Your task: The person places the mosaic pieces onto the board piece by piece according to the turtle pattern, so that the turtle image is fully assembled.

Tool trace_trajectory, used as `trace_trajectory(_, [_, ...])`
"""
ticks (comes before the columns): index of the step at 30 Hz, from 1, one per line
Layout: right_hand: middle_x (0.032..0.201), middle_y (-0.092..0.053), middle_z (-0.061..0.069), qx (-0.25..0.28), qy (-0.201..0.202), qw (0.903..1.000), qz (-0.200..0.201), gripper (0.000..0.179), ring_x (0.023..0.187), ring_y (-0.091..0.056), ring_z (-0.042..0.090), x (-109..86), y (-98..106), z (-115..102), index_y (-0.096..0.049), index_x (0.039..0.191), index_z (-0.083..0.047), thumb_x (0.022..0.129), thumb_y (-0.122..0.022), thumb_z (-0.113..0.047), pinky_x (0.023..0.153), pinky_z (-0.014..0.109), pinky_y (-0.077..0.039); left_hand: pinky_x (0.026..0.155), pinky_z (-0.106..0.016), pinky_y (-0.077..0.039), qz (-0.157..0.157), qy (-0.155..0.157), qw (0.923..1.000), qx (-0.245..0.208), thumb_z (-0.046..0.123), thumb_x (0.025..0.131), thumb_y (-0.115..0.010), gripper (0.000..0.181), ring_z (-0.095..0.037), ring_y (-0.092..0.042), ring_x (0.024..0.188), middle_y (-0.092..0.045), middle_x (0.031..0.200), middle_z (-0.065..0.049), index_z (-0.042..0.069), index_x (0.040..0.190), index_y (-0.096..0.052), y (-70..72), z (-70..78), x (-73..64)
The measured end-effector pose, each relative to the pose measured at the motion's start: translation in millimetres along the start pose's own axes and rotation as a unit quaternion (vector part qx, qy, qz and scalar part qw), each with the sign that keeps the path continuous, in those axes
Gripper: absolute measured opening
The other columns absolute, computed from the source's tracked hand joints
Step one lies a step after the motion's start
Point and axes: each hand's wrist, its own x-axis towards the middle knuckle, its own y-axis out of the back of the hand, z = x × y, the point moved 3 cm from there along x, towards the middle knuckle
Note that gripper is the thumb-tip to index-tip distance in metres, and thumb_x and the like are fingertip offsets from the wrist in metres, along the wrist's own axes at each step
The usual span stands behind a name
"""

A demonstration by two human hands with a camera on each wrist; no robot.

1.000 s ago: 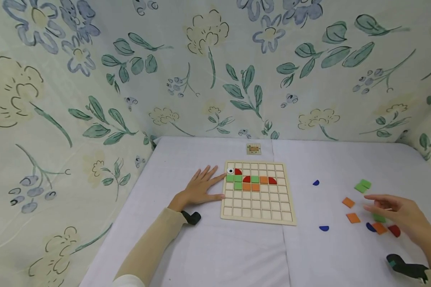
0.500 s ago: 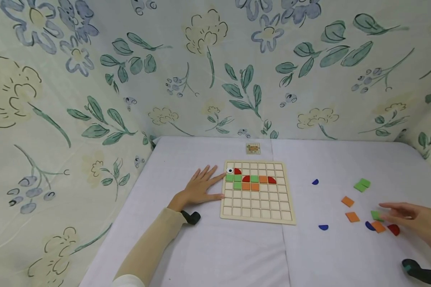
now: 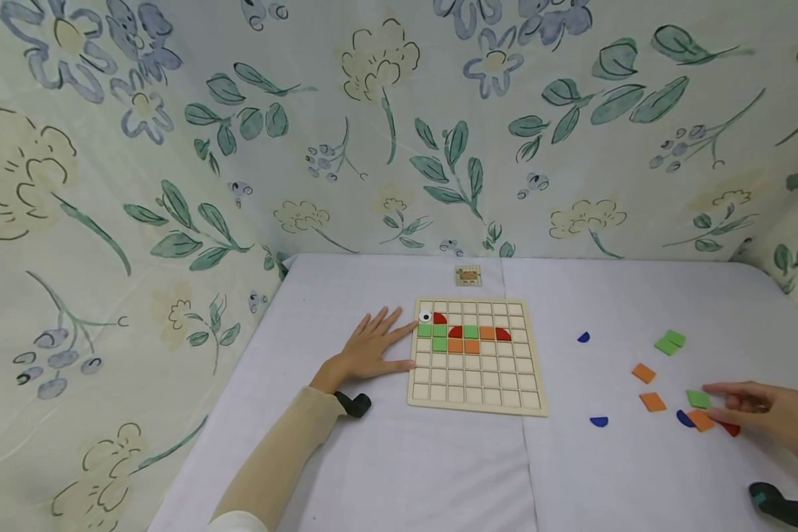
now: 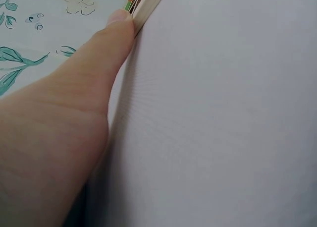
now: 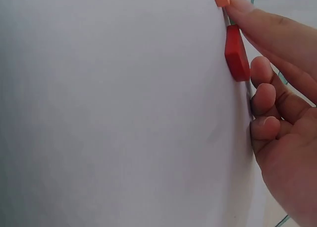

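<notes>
My left hand (image 3: 366, 351) lies on the cloth with fingers spread, its thumb and index fingertips at the left edge of a wooden grid board (image 3: 475, 388). In the left wrist view the thumb (image 4: 109, 48) meets the board's side. Green, orange and red pieces plus a round eye piece (image 3: 425, 317) fill some squares. At the right, my right hand (image 3: 771, 414) reaches low over loose pieces, thumb and index finger apart beside a green square tile (image 3: 698, 399), the other fingers bent. Under the hand, a red piece (image 5: 237, 53) is partly covered in the head view.
Orange tiles (image 3: 653, 402), overlapping green tiles (image 3: 669, 342) and blue half-round pieces (image 3: 599, 422) lie scattered between board and right hand. A small picture card (image 3: 468, 275) sits behind the board. Floral fabric (image 3: 386, 148) hangs along the table's back and left.
My right hand has drawn back to the right and lower, uncovering the green tile, then settled beside it and over the red piece. The left hand stays put at the board.
</notes>
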Motion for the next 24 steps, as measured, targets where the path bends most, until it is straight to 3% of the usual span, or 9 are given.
trace_trajectory(10, [0.086,-0.047,0.007,-0.005,0.016,0.9998,0.007,0.060,0.073,-0.035,0.015,-2.8,-3.0,-7.0,-0.057,0.127,0.013,0.084,-0.082,-0.021,0.057,0.029,-0.027,0.119,-0.050,0.008,0.004,-0.004,1.0000,0.002,0.083,0.086,-0.041,0.088,-0.026,0.011,0.152,0.002,0.167,0.001,0.043,0.159,-0.013,-1.1,-1.2,0.1])
trace_trajectory(18, [0.087,-0.048,0.007,-0.015,0.017,0.9997,0.009,0.052,0.073,-0.036,0.016,-3.3,-3.4,-9.5,-0.060,0.124,0.012,0.084,-0.081,-0.016,0.055,0.029,-0.029,0.119,-0.048,0.011,0.000,-0.002,1.0000,0.001,0.084,0.086,-0.040,0.088,-0.024,0.013,0.151,0.005,0.167,0.003,0.045,0.158,-0.011,-2.7,-2.3,0.8])
trace_trajectory(24, [0.082,-0.047,0.006,-0.024,0.039,0.9988,0.020,0.045,0.070,-0.036,0.016,-3.4,-4.1,-11.9,-0.063,0.119,0.013,0.086,-0.079,-0.013,0.054,0.029,-0.030,0.119,-0.047,0.011,-0.004,0.001,1.0000,0.003,0.083,0.086,-0.040,0.087,-0.024,0.013,0.151,0.006,0.167,0.003,0.045,0.158,-0.010,-3.0,-1.9,0.6])
